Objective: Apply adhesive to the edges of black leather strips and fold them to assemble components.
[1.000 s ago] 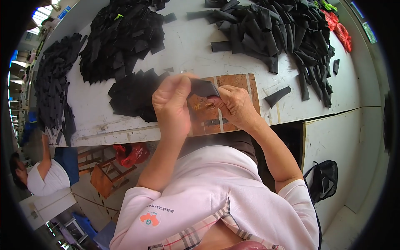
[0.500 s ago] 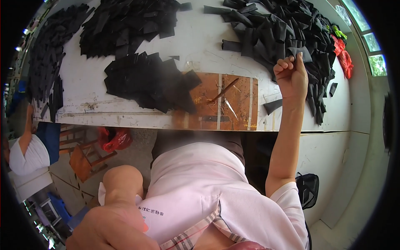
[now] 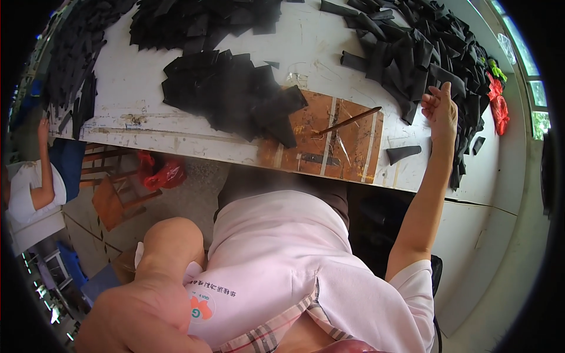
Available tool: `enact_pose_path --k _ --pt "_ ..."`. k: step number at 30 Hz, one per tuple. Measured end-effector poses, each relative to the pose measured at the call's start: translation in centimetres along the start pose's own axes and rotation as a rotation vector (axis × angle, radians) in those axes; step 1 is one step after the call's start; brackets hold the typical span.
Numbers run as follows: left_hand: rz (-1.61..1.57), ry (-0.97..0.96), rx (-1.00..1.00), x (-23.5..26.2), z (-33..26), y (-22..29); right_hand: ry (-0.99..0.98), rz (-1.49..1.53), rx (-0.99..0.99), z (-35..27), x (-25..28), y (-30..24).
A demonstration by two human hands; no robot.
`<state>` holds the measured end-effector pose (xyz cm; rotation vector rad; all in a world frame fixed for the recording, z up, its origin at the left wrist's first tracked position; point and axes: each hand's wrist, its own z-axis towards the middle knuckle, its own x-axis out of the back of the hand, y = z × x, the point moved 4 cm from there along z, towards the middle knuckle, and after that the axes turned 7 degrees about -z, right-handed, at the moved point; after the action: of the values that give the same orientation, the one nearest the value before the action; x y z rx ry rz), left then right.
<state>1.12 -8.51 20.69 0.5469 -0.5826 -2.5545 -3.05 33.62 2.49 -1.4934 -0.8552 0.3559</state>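
My right hand (image 3: 441, 112) is stretched out over the table, at the near side of a heap of black fabric pieces (image 3: 406, 56). Its thumb points up and its fingers are loosely bent and apart, with nothing seen between them. One black piece (image 3: 447, 77) lies just beyond the thumb tip. My left hand (image 3: 132, 317) is raised close in at the lower left, large in the picture. Its fingers are hidden or cut off, so what it holds, if anything, cannot be seen. A single black strip (image 3: 404, 154) lies left of my right forearm.
Further black fabric piles (image 3: 223, 88) cover the table's middle and left. Tape crosses a brown board (image 3: 353, 147), where a thin brown stick (image 3: 350, 122) lies. Red bags (image 3: 499, 106) sit at the right. A wooden stool (image 3: 112, 203) and another person (image 3: 35, 185) are at left.
My view has turned and shifted, so the table appears tilted. My right hand's fingers have loosened from a closer curl beside a black piece. My left hand stays raised.
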Motion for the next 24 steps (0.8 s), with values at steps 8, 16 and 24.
enact_pose_path --k 8,16,24 --pt "-0.145 -0.031 0.000 1.2 0.6 -1.4 -0.700 -0.540 0.783 -18.0 -12.9 0.7" --pt "-0.155 0.031 0.034 2.1 -0.9 -0.4 -0.504 -0.781 1.203 -15.0 -22.1 5.2" --pt "0.107 0.297 0.206 2.2 -5.9 2.1 -0.426 -0.595 0.995 -13.1 -21.9 3.7"
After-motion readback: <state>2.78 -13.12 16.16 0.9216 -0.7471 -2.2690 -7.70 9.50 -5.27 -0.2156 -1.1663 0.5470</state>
